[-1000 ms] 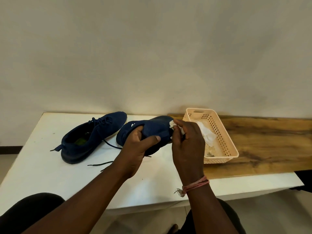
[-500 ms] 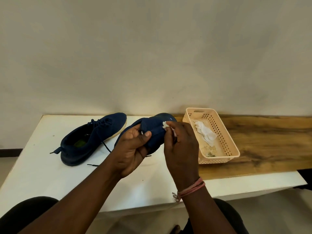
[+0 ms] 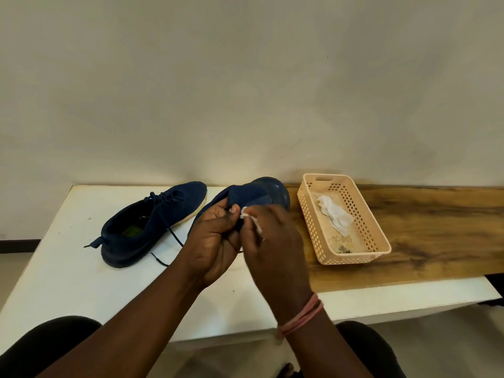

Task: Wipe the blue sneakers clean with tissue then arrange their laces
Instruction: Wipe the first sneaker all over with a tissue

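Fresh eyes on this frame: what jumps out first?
Dead centre, the left hand grips a blue sneaker lifted above the white table, while the right hand pinches a white tissue against it. The second sneaker lies to the left on the table, laces trailing loose. To the right, a peach basket on the wooden top holds used tissue.

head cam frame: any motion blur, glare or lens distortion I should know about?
Head view: right hand with the tissue is slightly smeared; the resting sneaker and basket are sharp. Soft, even light, no glare. Wide-angle bowing shows in the white table edges.
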